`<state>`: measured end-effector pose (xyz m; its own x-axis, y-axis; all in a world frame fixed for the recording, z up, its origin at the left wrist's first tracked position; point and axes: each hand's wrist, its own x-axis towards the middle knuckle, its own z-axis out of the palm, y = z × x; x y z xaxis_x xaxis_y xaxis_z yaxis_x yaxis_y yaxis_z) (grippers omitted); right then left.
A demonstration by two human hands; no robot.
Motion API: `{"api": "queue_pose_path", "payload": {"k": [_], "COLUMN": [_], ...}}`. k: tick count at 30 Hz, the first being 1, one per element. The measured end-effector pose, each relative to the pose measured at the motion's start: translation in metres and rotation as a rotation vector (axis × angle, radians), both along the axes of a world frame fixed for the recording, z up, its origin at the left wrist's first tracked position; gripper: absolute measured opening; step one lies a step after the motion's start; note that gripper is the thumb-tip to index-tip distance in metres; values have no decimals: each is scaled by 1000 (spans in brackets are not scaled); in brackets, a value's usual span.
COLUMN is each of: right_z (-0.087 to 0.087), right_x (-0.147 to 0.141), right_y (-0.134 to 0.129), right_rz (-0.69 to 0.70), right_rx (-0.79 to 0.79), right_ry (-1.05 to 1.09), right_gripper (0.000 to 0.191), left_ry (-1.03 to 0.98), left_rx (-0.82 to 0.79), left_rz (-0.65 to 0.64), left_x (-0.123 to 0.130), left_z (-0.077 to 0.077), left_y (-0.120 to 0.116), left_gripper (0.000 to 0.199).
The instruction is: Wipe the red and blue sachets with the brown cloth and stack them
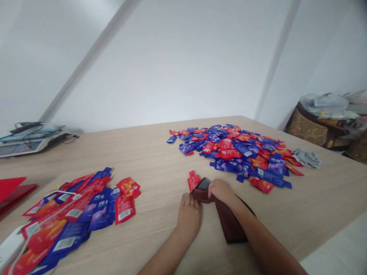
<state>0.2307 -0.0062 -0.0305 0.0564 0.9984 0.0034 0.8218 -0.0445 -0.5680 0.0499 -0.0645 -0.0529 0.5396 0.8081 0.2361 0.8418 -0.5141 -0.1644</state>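
A dark brown piece with black edging and a grey inner side, like a cloth or soft pouch [229, 225], lies bent on the table in front of me. My right hand [222, 191] is closed on its upper part, lifting a fold. My left hand [189, 215] rests on the tabletop with fingers stretched forward, the fingertips at the brown piece's left corner. Just beyond them lies a red sachet [193, 179], partly covered by the brown piece.
A large heap of red and blue sachets [229, 147] spreads across the right back, beside a crumpled grey cloth [306, 158]. Another sachet pile [97, 206] with a white cord lies left. A red folder [17, 194] and a scale [31, 143] stand at far left.
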Motion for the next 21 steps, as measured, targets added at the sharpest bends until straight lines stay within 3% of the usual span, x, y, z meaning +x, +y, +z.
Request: {"api": "queue_pose_path", "payload": {"k": [2,7,10,14,17,21], "right_z": [2,-3,-7,-9,-9,-11], "right_x": [8,9,-1,-6,-3,-2], "right_y": [1,6,8,7,6,7], "right_rz": [-15,-53,11,72,77,63], "right_rx": [45,310,318,317,326,316], "right_ry": [-34,-47,-30,-13,10,-17], "right_gripper": [22,44,44,43,43,43], "left_ry": [-21,-125,-189,-162,-101,-85], "left_rx": [9,101,143,43,-2,50], "left_rz": [56,180,139,153,287,488], "left_x": [-4,-18,-20,-28,-53,-111], "left_z": [4,16,13,7,11,16], "left_y": [2,20,36,55,62,64], "left_gripper": [42,41,51,54,54,60]}}
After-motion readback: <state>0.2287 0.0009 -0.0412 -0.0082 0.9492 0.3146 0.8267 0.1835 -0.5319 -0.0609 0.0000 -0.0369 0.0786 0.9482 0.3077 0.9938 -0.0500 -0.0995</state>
